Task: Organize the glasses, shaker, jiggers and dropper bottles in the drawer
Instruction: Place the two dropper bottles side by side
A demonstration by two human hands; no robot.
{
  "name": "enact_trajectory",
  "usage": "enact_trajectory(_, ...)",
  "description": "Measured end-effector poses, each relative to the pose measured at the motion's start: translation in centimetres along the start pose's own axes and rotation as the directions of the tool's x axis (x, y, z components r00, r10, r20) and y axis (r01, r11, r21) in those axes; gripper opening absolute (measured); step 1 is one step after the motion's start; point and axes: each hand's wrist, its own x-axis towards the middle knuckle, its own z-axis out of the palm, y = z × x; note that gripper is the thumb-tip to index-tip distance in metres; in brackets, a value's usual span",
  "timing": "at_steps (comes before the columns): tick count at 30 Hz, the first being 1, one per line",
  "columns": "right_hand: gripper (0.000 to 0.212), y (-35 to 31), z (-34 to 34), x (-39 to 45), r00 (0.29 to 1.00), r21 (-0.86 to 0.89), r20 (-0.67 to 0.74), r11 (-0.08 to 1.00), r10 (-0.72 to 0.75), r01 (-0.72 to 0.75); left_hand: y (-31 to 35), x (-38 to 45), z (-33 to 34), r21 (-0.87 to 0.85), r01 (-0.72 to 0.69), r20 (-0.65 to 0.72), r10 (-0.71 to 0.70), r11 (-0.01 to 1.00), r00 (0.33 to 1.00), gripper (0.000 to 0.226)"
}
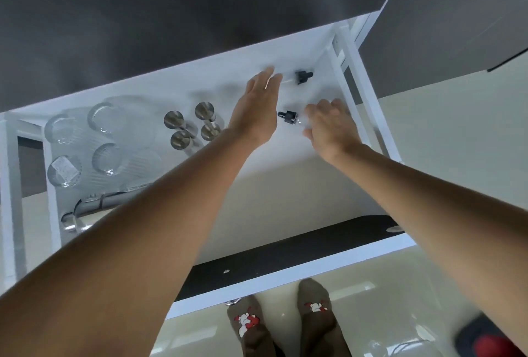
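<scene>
The white drawer [285, 174] is pulled out below me. Several clear ribbed glasses [104, 118] stand at its left end, and several steel jiggers [204, 111] stand in the middle. A steel shaker [91, 205] lies on its side by the front left wall. Two dropper bottles with black caps lie at the right end. My left hand [257, 105] is flat, its fingertips against the clear body of the far dropper bottle [303, 76]. My right hand [331, 128] curls over the body of the near dropper bottle [288, 116], leaving its cap showing.
A dark countertop [171, 14] overhangs the back of the drawer. The drawer's black front panel [285, 254] is closest to me, above my socked feet [251, 325] on the pale floor. A grey cabinet side [445, 28] stands at the right. A red and black object [491, 342] lies on the floor.
</scene>
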Motion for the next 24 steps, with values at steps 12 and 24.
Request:
enact_trajectory(12, 0.033, -0.1, -1.5, -2.2, 0.955, 0.464, 0.112, 0.836, 0.273, -0.293, 1.1, 3.8, 2.6, 0.037, 0.08, 0.013, -0.08, 0.996, 0.997, 0.027)
enact_trajectory(24, 0.026, -2.1, -0.9, 0.5, 0.962, 0.72, -0.039, 0.675, 0.269, -0.16, 1.5, -2.5, 3.6, -0.613, 0.386, -0.117, -0.562, 0.69, 0.819, 0.02)
